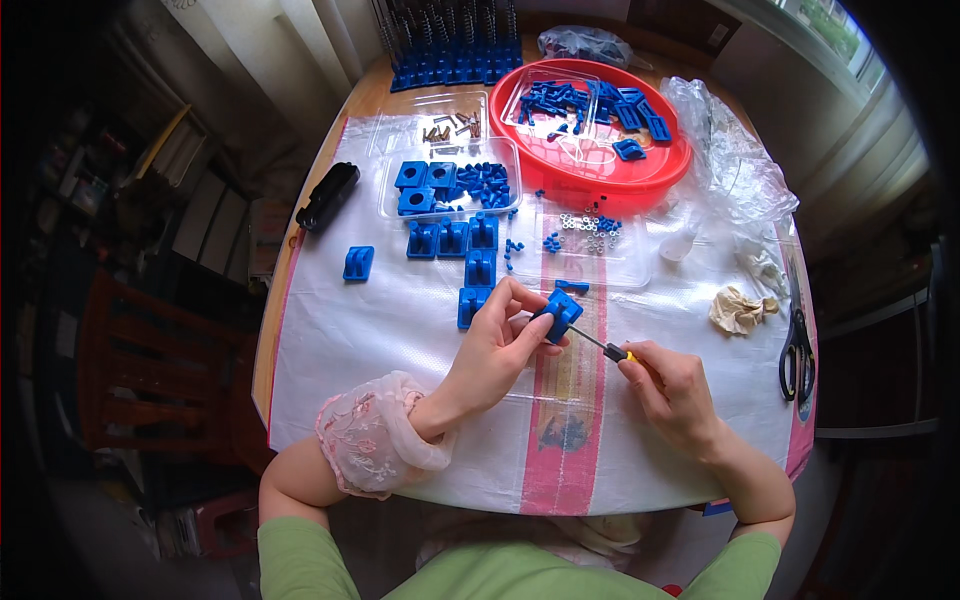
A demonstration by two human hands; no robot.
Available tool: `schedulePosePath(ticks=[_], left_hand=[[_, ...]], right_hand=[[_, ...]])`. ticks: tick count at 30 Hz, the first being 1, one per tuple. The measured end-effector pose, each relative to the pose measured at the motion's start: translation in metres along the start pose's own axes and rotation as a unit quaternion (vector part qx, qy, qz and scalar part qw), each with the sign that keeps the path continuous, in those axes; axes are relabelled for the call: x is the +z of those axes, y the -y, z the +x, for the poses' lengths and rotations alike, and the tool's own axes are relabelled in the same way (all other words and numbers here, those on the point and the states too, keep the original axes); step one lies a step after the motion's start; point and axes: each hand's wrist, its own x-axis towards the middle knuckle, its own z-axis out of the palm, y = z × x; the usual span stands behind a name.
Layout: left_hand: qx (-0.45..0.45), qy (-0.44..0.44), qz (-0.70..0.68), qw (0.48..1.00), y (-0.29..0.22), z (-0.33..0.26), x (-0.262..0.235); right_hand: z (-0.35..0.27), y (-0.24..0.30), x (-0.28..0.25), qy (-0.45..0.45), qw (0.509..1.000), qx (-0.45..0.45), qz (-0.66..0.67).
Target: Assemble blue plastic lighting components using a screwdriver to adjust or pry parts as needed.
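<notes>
My left hand [495, 345] grips a blue plastic bracket [563, 312] between thumb and fingers, above the middle of the table. In my right hand [672, 392] is a screwdriver [612, 351] with a black and yellow handle; its thin shaft points up and left, and the tip meets the bracket's lower right side. Whether the tip sits in a screw I cannot tell. Just past the held bracket lies a small blue plastic piece [571, 286]. Several similar blue brackets [480, 267] stand in a cluster left of it, and one more bracket [358, 263] sits apart.
A clear tray [385, 200] holds blue blocks and small blue parts; screws [455, 127] lie in another behind it. White and blue bits [590, 228] rest right of centre. At the back is a red basin [640, 182] of blue parts. Black scissors [797, 355] lie at the right edge.
</notes>
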Motion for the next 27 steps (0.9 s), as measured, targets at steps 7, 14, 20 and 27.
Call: schedulePosePath(ticks=[7, 14, 20, 27], left_hand=[[-0.004, 0.001, 0.000, 1.000, -0.0003, 0.0000, 0.0003], [-0.003, 0.001, -0.003, 1.000, 0.0001, 0.0001, 0.0002], [-0.007, 0.001, -0.008, 1.000, 0.0007, 0.0006, -0.0008], [-0.008, 0.002, -0.001, 1.000, -0.0007, -0.0010, -0.0003]], right_hand=[[0.0004, -0.0006, 0.0006, -0.006, 1.000, 0.000, -0.005], [0.0005, 0.0000, -0.0009, 0.005, 1.000, 0.001, -0.020], [0.0008, 0.0007, -0.0016, 0.010, 1.000, 0.014, -0.024], [0.0022, 0.0011, 0.0001, -0.003, 0.999, -0.035, -0.005]])
